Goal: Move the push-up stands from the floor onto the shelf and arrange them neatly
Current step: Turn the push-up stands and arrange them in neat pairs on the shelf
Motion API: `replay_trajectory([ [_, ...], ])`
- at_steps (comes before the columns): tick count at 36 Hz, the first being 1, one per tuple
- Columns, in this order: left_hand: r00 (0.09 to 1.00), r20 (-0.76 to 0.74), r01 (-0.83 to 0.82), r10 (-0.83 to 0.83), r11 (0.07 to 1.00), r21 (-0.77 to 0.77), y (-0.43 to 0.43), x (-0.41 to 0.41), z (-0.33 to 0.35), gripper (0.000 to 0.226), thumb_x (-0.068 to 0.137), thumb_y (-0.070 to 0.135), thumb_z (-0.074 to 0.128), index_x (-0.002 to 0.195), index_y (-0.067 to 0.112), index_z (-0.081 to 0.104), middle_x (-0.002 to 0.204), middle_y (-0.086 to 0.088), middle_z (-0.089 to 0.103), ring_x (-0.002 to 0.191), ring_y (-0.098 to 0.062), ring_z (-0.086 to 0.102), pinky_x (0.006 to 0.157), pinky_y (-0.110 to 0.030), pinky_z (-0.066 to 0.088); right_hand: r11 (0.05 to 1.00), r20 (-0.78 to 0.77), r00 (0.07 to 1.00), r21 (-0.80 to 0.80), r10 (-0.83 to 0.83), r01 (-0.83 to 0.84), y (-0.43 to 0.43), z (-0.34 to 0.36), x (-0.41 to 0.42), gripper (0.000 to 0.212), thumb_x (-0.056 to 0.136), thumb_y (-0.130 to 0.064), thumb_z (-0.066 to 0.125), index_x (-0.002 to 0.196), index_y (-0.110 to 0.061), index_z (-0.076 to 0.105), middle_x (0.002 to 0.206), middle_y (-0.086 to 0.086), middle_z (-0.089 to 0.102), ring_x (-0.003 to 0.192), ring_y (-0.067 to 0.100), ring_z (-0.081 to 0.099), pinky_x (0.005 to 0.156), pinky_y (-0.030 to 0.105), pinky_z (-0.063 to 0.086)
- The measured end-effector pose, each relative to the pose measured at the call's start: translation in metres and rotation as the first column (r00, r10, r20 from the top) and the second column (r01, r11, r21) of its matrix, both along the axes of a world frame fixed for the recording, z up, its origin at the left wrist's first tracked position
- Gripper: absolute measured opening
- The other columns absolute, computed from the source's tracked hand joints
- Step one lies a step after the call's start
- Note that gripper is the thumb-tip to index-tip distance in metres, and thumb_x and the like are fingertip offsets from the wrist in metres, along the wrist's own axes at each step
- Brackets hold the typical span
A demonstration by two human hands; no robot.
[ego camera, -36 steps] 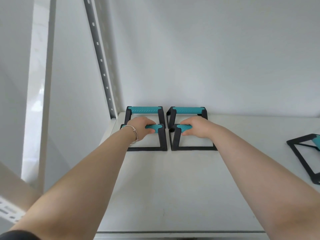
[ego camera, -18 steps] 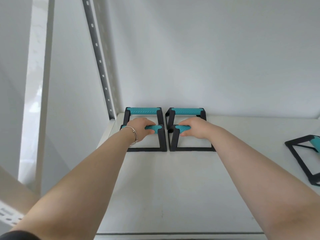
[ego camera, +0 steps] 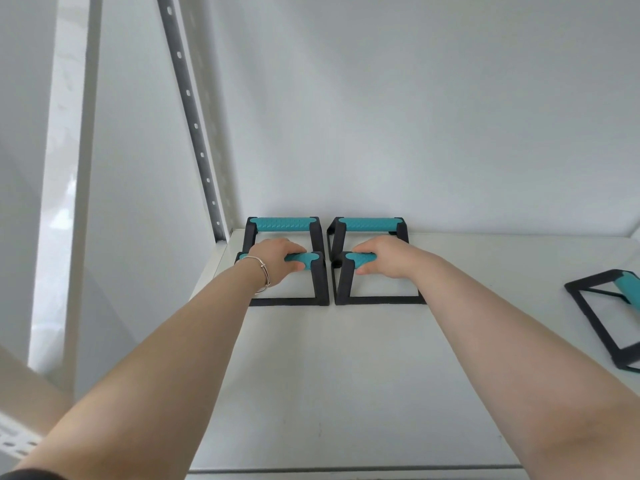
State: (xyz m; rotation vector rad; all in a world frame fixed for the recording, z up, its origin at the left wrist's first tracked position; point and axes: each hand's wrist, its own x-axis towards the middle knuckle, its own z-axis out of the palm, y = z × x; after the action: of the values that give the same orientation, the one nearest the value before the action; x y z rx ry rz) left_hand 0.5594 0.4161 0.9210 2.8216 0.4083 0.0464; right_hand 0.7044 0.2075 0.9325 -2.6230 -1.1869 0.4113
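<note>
Several black push-up stands with teal grips stand on the white shelf (ego camera: 346,375). Two rear stands, one on the left (ego camera: 282,224) and one on the right (ego camera: 367,224), sit against the back wall. In front of them are two more, side by side and nearly touching. My left hand (ego camera: 277,259) is closed around the teal grip of the front left stand (ego camera: 320,285). My right hand (ego camera: 388,258) grips the handle of the front right stand (ego camera: 341,285). Both front stands rest flat on the shelf.
A fifth stand (ego camera: 602,313) lies askew at the shelf's right edge, partly cut off. A perforated grey upright (ego camera: 194,123) rises at the shelf's back left corner. The white wall is close behind the rear stands. The shelf's front edge (ego camera: 346,471) is near me.
The hands and the two front stands stay where they were; only the view shifts slightly.
</note>
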Motion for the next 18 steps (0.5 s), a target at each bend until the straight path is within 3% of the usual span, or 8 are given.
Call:
replay_trajectory([
  [10, 1.0, -0.02, -0.017, 0.018, 0.999, 0.029, -0.003, 0.0, 0.002, 0.034, 0.096, 0.038, 0.05, 0.128, 0.03, 0.057, 0.115, 0.004, 0.061, 0.105, -0.019, 0.054, 0.095, -0.04, 0.048, 1.0, 0.023, 1.0, -0.012, -0.002, 0.003, 0.001, -0.003, 0.0, 0.054, 0.089, -0.035, 0.067, 0.139, -0.024, 0.051, 0.142, -0.001, 0.052, 0.128, 0.023, 0.047, 0.106, 0.036, 0.039],
  [15, 0.999, -0.043, -0.021, 0.029, 0.987, 0.157, -0.01, -0.003, 0.002, 0.033, 0.097, 0.041, 0.043, 0.126, 0.03, 0.055, 0.111, 0.002, 0.059, 0.1, -0.021, 0.056, 0.089, -0.039, 0.048, 1.0, 0.092, 0.996, 0.021, 0.002, -0.004, -0.001, -0.007, -0.008, 0.039, 0.09, -0.034, 0.065, 0.127, -0.024, 0.059, 0.119, 0.002, 0.062, 0.111, 0.026, 0.056, 0.094, 0.04, 0.047],
  [18, 1.0, -0.019, -0.004, 0.008, 0.971, 0.238, -0.015, -0.004, 0.0, 0.028, 0.096, 0.04, 0.042, 0.116, 0.028, 0.057, 0.106, 0.003, 0.06, 0.096, -0.021, 0.055, 0.08, -0.036, 0.043, 0.998, 0.145, 0.989, 0.064, -0.031, 0.022, -0.004, -0.01, -0.014, 0.048, 0.089, -0.035, 0.064, 0.134, -0.021, 0.053, 0.127, 0.001, 0.059, 0.116, 0.024, 0.055, 0.098, 0.039, 0.045],
])
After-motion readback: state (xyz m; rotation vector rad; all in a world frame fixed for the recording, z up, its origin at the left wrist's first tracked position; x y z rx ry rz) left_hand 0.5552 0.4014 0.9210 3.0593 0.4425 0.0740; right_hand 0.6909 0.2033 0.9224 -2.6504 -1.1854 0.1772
